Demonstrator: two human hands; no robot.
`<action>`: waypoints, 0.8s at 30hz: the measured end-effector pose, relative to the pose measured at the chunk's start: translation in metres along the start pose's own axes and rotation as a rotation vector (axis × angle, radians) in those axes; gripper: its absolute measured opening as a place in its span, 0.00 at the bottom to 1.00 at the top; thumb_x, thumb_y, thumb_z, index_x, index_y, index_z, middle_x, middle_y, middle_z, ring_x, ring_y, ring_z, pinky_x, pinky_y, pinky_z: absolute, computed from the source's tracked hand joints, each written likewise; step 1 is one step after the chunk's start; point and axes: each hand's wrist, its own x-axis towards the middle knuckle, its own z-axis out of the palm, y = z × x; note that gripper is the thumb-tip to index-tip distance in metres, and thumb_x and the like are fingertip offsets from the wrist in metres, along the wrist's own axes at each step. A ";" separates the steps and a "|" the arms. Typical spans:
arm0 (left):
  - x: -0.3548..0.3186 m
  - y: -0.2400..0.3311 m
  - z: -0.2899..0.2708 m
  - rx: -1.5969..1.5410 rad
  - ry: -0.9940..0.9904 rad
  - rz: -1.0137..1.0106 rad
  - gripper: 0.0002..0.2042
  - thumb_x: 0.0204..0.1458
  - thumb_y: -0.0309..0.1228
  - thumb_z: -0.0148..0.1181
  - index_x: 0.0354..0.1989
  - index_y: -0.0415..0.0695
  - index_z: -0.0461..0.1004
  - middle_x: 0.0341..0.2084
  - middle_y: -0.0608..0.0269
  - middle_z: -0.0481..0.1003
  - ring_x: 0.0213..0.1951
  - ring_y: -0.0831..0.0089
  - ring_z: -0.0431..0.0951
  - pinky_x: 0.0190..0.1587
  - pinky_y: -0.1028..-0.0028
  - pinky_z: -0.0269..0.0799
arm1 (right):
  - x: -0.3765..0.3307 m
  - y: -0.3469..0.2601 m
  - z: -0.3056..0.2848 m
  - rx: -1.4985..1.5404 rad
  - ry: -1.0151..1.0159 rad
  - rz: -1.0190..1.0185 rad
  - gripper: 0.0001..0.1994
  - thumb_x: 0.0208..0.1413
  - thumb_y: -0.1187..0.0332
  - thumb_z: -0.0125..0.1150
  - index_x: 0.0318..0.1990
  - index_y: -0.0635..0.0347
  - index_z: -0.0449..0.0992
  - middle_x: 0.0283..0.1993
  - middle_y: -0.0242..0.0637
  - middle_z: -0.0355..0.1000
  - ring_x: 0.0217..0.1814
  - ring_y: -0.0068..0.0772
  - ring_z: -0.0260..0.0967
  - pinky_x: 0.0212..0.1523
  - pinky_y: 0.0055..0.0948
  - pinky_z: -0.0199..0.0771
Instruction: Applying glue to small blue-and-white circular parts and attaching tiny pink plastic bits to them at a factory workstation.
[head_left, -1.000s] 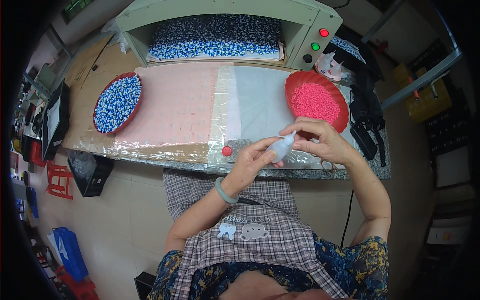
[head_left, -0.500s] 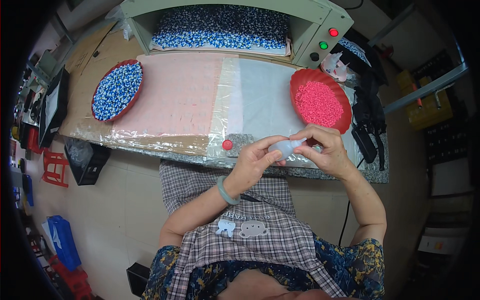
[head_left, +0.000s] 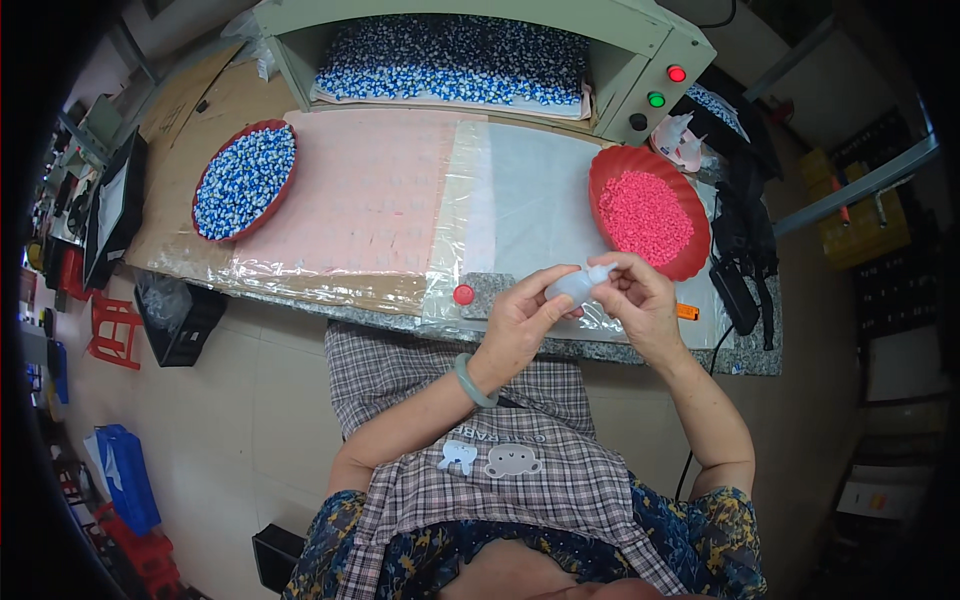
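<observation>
Over the near edge of the table, I hold a small translucent white squeeze bottle [head_left: 568, 289] tilted, its narrow tip pointing right and away from me. My left hand [head_left: 512, 325] is closed round the bottle's body. At the neck and tip, the fingers of my right hand [head_left: 645, 308] are closed in a pinch. What the right fingertips cover at the neck is partly hidden. A round red cap-like piece [head_left: 463, 295] lies left of my hands, beside a grey speckled patch [head_left: 490, 293]. Just right of my right hand lies an orange tool [head_left: 688, 312].
A red bowl of pink beads [head_left: 648, 215] stands right, and another of blue and white beads [head_left: 245, 180] left. Behind, a pale green machine [head_left: 625, 85] with lit buttons holds more blue and white beads. A pink sheet [head_left: 350, 200] covers the table's middle.
My right hand has turned and drawn in closer around the bottle's neck. The orange tool, formerly covered by that hand, now shows. The whole view has shifted slightly.
</observation>
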 end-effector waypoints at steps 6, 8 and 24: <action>0.013 0.003 -0.001 -0.009 -0.006 0.066 0.24 0.65 0.22 0.54 0.69 0.34 0.60 0.54 0.54 0.73 0.52 0.71 0.77 0.56 0.72 0.75 | 0.002 0.007 -0.004 0.050 -0.015 0.025 0.25 0.54 0.74 0.72 0.59 0.65 0.70 0.37 0.26 0.63 0.36 0.14 0.62 0.38 0.16 0.67; 0.015 0.001 0.003 0.005 -0.019 0.102 0.26 0.65 0.21 0.54 0.71 0.34 0.57 0.54 0.54 0.72 0.53 0.71 0.76 0.57 0.72 0.74 | 0.006 0.012 0.000 -0.076 0.041 -0.001 0.18 0.52 0.72 0.74 0.48 0.65 0.76 0.38 0.27 0.64 0.34 0.15 0.60 0.35 0.16 0.66; -0.002 0.027 -0.021 0.590 -0.042 0.083 0.23 0.61 0.17 0.52 0.66 0.36 0.63 0.62 0.49 0.66 0.57 0.61 0.77 0.59 0.65 0.74 | 0.092 0.052 -0.191 -0.534 0.501 -0.092 0.10 0.55 0.69 0.68 0.41 0.66 0.80 0.33 0.31 0.76 0.36 0.18 0.70 0.38 0.24 0.71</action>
